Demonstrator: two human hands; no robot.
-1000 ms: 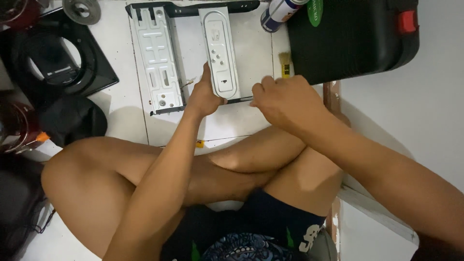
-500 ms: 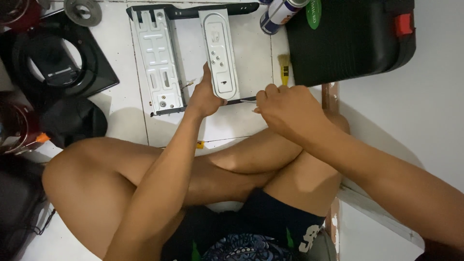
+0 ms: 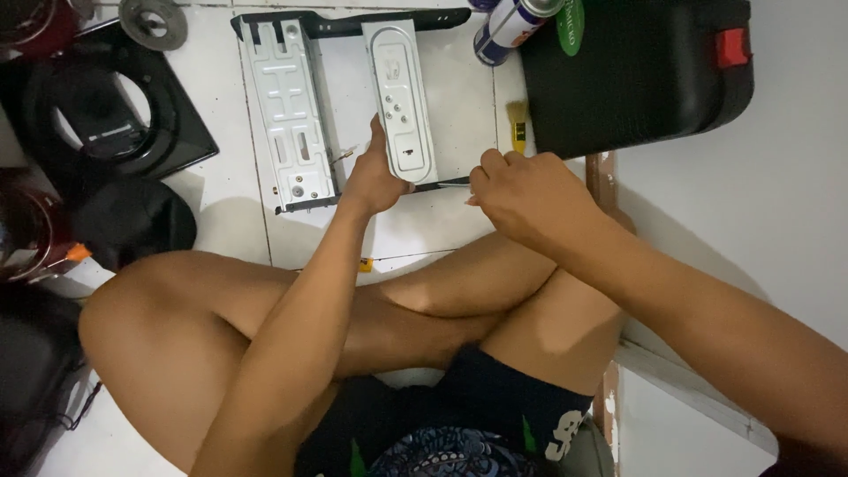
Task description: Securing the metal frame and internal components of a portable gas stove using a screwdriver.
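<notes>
While the left hand [image 3: 375,181] grips the stiff, light grey sheet-metal bracket [image 3: 402,93] at its lower edge, the right hand [image 3: 521,190] pinches a thin dark tool [image 3: 446,183], fingers closed.

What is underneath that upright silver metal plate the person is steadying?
Under the silver metal plate lies white tiled floor, with a black frame bar at its far end. The left hand covers its near corner; the right hand hides whatever tool it holds there.
</notes>
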